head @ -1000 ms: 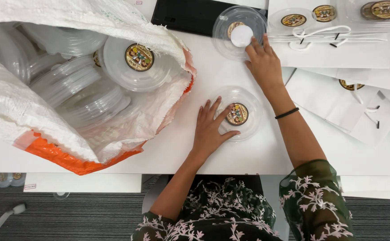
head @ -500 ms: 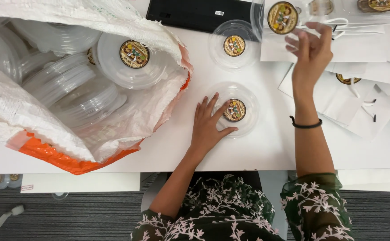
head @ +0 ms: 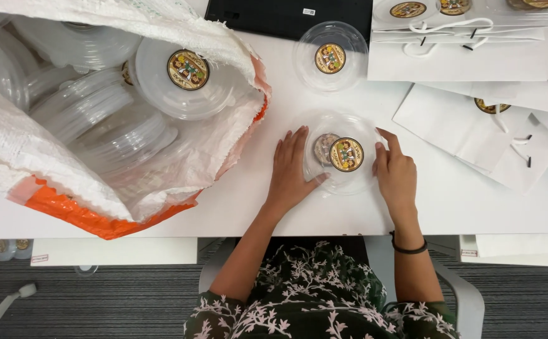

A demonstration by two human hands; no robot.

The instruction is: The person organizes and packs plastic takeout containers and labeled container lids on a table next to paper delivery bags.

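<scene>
Near the front edge of the white table (head: 474,207), head view: a clear round plastic lid (head: 340,152) with a circular coloured sticker lies flat, seemingly set on top of a second lid or tub whose own sticker shows through just to the left. Left hand (head: 291,169) rests beside it, fingers spread and released, thumb tip touching the lid's lower left rim. Right hand (head: 396,172) presses its loosely curled fingers against the right rim; neither hand grips. A judgement on progress: this piece appears to be in the middle of being seated or aligned, not yet closed. One finished-looking stickered lid (head: 330,58) sits farther back, toward the rear edge by a black laptop (head: 286,16). Much seems left: an open woven sack (head: 98,125) at the left end holds many more clear lids. White paper bags (head: 474,63), some stickered, cover the right rear corner.
</scene>
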